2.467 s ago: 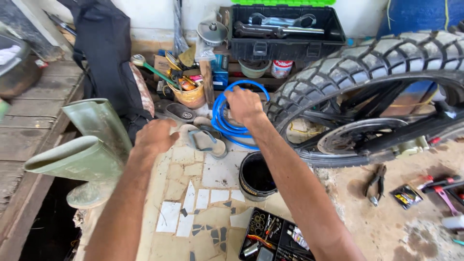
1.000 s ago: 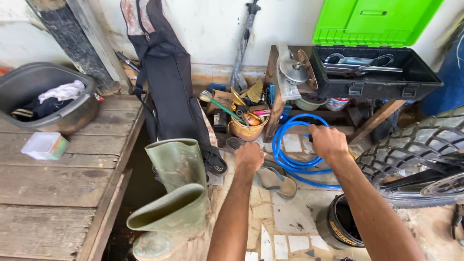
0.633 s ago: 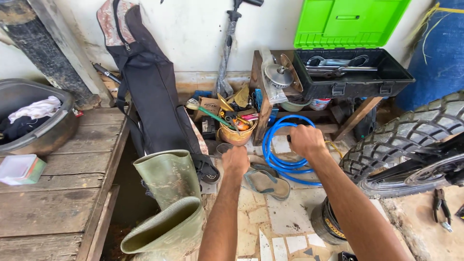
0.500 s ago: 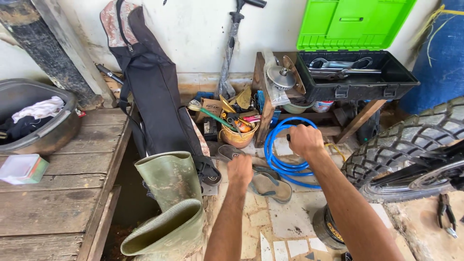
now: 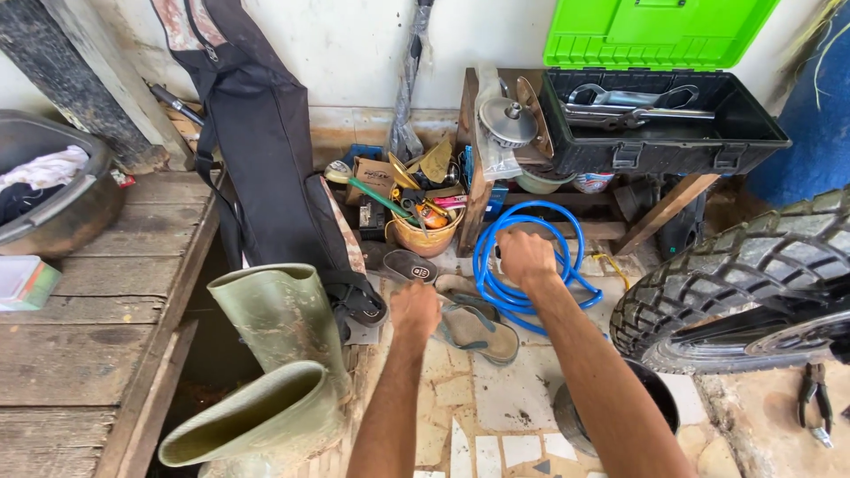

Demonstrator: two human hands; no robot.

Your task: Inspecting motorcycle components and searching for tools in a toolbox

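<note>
While the tyre (image 5: 735, 283) looms at the right and the boots (image 5: 274, 354) crowd the left, the right hand (image 5: 524, 257) is clenched over the blue hose (image 5: 531, 265) coiled on the floor below the toolbox (image 5: 664, 124); a pull could drag loops into the bucket (image 5: 427, 232). Fisted, grasping nothing I can see, the left hand (image 5: 414, 308) hovers beside the sandal (image 5: 478, 329) and could snag it.

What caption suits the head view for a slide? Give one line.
Right hand on a coiled blue hose, left hand above sandals, beside green rubber boots and an open toolbox.
</note>
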